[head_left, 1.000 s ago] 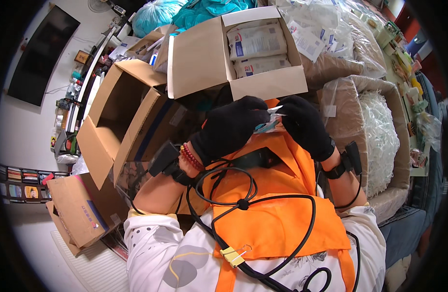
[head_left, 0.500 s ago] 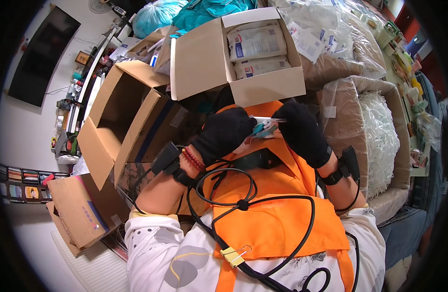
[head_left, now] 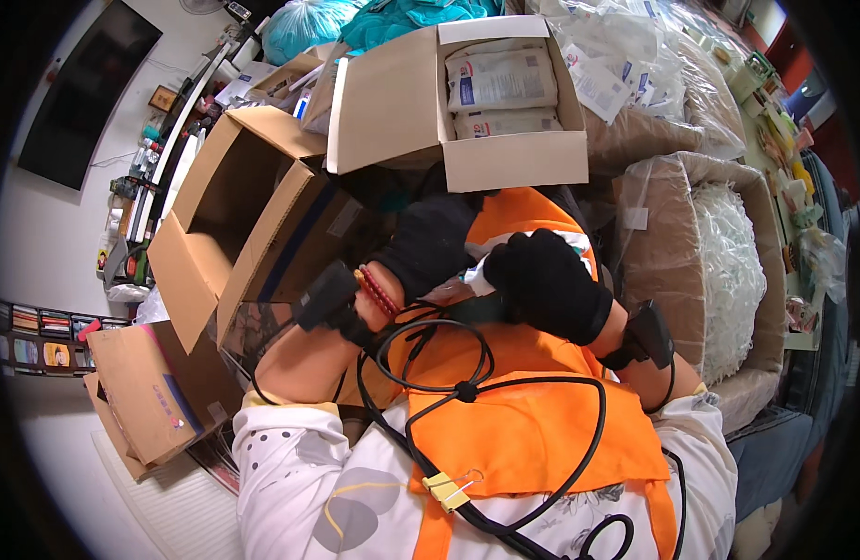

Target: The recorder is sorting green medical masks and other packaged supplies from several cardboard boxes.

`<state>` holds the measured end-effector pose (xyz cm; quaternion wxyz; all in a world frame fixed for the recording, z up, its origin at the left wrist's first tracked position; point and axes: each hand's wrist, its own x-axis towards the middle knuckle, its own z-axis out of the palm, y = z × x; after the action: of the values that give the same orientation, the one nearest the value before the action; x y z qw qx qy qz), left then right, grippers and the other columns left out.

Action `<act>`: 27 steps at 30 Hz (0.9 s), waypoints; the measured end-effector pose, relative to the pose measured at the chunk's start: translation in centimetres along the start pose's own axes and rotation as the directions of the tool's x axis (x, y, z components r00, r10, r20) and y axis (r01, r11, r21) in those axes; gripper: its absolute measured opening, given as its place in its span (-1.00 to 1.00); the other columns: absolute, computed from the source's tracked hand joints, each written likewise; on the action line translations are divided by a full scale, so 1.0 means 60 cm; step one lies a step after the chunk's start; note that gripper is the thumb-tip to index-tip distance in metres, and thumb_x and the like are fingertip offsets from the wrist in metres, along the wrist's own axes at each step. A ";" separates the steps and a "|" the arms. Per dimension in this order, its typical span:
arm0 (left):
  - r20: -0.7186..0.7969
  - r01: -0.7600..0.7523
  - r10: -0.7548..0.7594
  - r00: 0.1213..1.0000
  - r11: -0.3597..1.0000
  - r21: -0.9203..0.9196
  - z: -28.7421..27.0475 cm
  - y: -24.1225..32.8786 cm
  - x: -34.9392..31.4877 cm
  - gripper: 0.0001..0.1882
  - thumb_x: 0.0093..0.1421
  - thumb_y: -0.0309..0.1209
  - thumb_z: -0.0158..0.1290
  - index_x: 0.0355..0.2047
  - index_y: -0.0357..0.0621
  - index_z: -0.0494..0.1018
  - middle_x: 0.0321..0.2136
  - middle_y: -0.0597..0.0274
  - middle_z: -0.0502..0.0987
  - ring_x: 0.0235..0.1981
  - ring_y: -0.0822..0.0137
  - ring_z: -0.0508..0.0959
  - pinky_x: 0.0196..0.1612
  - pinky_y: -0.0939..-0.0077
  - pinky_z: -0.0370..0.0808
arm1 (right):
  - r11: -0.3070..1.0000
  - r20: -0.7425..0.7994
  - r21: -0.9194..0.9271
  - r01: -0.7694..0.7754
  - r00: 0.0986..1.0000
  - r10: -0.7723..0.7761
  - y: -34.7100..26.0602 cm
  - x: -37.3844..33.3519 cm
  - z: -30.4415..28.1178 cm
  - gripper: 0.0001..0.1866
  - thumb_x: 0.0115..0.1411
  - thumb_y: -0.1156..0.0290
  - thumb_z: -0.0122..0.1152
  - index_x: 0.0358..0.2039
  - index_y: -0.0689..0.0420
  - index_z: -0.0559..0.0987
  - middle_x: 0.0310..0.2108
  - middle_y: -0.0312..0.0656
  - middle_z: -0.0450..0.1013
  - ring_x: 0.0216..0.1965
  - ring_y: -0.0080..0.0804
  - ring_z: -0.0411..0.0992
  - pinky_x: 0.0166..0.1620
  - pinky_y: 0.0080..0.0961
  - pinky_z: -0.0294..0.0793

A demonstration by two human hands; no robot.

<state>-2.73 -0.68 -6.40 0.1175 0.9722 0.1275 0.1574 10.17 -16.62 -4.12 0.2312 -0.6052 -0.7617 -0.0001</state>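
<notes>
Left hand (head_left: 430, 245) and right hand (head_left: 547, 285), both black-gloved, clamped together on a small white packet (head_left: 479, 275) against the orange apron (head_left: 533, 420), below the open carton of packets (head_left: 505, 103). Probably light, soft, crinkly; best pinched at the edges.

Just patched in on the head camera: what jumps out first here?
Two black-gloved hands, left hand and right hand, meet at centre over a small white packet against an orange vest. Just above sits an open cardboard box of white packets; empty open cartons stand left.
</notes>
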 end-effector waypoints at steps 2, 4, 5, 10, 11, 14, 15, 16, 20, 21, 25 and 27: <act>-0.149 -0.161 0.129 0.980 0.960 -0.229 0.002 -0.008 -0.005 -0.57 -0.03 -0.41 0.19 -0.08 -0.08 0.47 -0.32 0.08 0.54 -0.27 0.00 0.55 -0.24 0.20 0.50 | 0.998 0.067 -0.028 -0.048 0.997 0.050 -0.004 0.004 0.000 -0.81 -0.09 0.35 0.25 -0.42 0.10 0.55 -0.44 -0.19 0.42 -0.37 -0.26 0.41 -0.32 -0.36 0.32; -0.140 -0.069 0.030 0.990 0.956 -0.284 0.000 -0.011 -0.005 -0.63 -0.02 -0.45 0.17 -0.13 -0.10 0.48 -0.29 0.05 0.53 -0.26 0.00 0.54 -0.23 0.21 0.49 | 0.994 0.034 -0.058 -0.088 0.995 0.090 0.016 0.000 -0.006 -0.80 -0.13 0.34 0.29 -0.43 0.09 0.57 -0.44 -0.19 0.43 -0.36 -0.24 0.41 -0.30 -0.34 0.32; -0.121 0.032 -0.077 0.990 0.941 -0.337 -0.004 -0.006 -0.008 -0.69 0.00 -0.49 0.15 -0.18 -0.11 0.49 -0.26 0.02 0.53 -0.25 -0.01 0.54 -0.22 0.22 0.48 | 0.999 -0.018 -0.027 -0.044 0.999 0.044 0.024 -0.007 -0.009 -0.80 -0.15 0.35 0.30 -0.45 0.08 0.56 -0.45 -0.20 0.43 -0.36 -0.23 0.41 -0.30 -0.33 0.33; 0.027 0.188 -0.187 0.982 0.955 -0.228 -0.017 -0.039 -0.024 -0.83 0.01 -0.52 0.14 -0.34 -0.19 0.48 -0.32 0.03 0.52 -0.30 0.02 0.54 -0.23 0.27 0.47 | 0.998 -0.096 0.039 -0.054 0.994 0.057 -0.004 -0.018 -0.043 -0.80 -0.17 0.36 0.31 -0.46 0.08 0.56 -0.47 -0.19 0.44 -0.36 -0.19 0.40 -0.28 -0.28 0.34; 0.115 0.279 -0.261 0.958 0.943 -0.181 -0.013 -0.056 -0.028 -0.86 0.01 -0.53 0.14 -0.38 -0.20 0.47 -0.37 0.07 0.51 -0.33 0.04 0.53 -0.24 0.29 0.47 | 0.996 -0.062 -0.080 -0.032 0.998 0.027 -0.004 -0.018 -0.061 -0.74 -0.14 0.36 0.31 -0.35 0.07 0.60 -0.44 -0.21 0.43 -0.40 -0.19 0.40 -0.32 -0.30 0.37; -0.159 0.041 -0.109 0.981 0.924 -0.381 -0.039 -0.059 -0.030 -0.88 0.02 -0.56 0.13 -0.39 -0.21 0.46 -0.42 0.10 0.48 -0.40 0.13 0.52 -0.28 0.34 0.47 | 0.988 -0.099 -0.102 -0.116 0.989 0.106 0.019 -0.025 -0.060 -0.77 -0.12 0.41 0.31 -0.36 0.07 0.61 -0.46 -0.23 0.41 -0.39 -0.18 0.40 -0.32 -0.32 0.37; -0.166 0.073 -0.168 0.972 0.882 -0.465 -0.065 -0.043 -0.014 -0.86 0.03 -0.59 0.13 -0.35 -0.20 0.48 -0.36 0.12 0.48 -0.39 0.22 0.53 -0.28 0.41 0.48 | 0.992 -0.134 -0.067 -0.103 0.987 0.094 0.032 -0.030 -0.053 -0.76 -0.11 0.44 0.30 -0.33 0.06 0.62 -0.46 -0.24 0.39 -0.38 -0.18 0.39 -0.30 -0.33 0.37; -0.168 0.064 -0.160 0.973 0.882 -0.467 -0.088 -0.017 0.002 -0.86 0.03 -0.59 0.13 -0.35 -0.20 0.48 -0.36 0.12 0.48 -0.39 0.22 0.53 -0.28 0.41 0.48 | 0.991 -0.137 -0.074 -0.109 0.986 0.098 0.042 -0.032 -0.050 -0.76 -0.11 0.44 0.30 -0.33 0.06 0.62 -0.46 -0.24 0.39 -0.38 -0.18 0.39 -0.30 -0.33 0.37; -0.057 -0.028 -0.017 0.998 0.715 -0.699 -0.112 0.042 0.009 -0.74 0.04 -0.48 0.23 -0.23 -0.17 0.52 -0.32 0.13 0.53 -0.32 0.23 0.57 -0.24 0.43 0.50 | 0.989 -0.190 -0.093 -0.116 0.977 0.097 0.032 -0.026 -0.049 -0.78 -0.11 0.41 0.30 -0.36 0.06 0.61 -0.45 -0.24 0.38 -0.34 -0.20 0.39 -0.28 -0.35 0.38; -0.033 -0.085 0.080 0.996 0.840 -0.535 -0.107 0.047 0.005 -0.70 0.03 -0.42 0.25 -0.21 -0.16 0.51 -0.31 0.11 0.54 -0.32 0.18 0.57 -0.24 0.41 0.51 | 0.982 -0.234 -0.128 -0.138 0.967 0.105 0.028 -0.020 -0.054 -0.80 -0.10 0.38 0.30 -0.39 0.06 0.60 -0.44 -0.25 0.39 -0.32 -0.23 0.39 -0.26 -0.36 0.39; 0.072 -0.070 0.106 0.992 0.918 -0.391 -0.051 0.042 -0.015 -0.68 0.02 -0.31 0.25 -0.22 -0.15 0.52 -0.30 0.07 0.54 -0.27 0.03 0.55 -0.21 0.28 0.49 | 0.996 -0.228 -0.071 -0.051 0.973 0.034 0.032 -0.016 -0.066 -0.79 -0.11 0.38 0.30 -0.38 0.06 0.60 -0.40 -0.25 0.39 -0.31 -0.23 0.39 -0.24 -0.37 0.39; 0.077 -0.065 0.105 0.991 0.911 -0.406 -0.042 0.047 -0.013 -0.71 0.03 -0.33 0.24 -0.25 -0.16 0.52 -0.32 0.08 0.53 -0.27 0.03 0.55 -0.21 0.25 0.48 | 0.988 -0.240 -0.078 -0.137 0.964 0.115 0.038 -0.020 -0.059 -0.77 -0.11 0.38 0.28 -0.35 0.07 0.59 -0.38 -0.24 0.40 -0.31 -0.23 0.39 -0.24 -0.36 0.39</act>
<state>-3.68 -3.06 -3.52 0.3142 0.9383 0.0439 0.1376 13.74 -18.11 -2.02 0.2905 -0.6583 -0.6882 -0.0928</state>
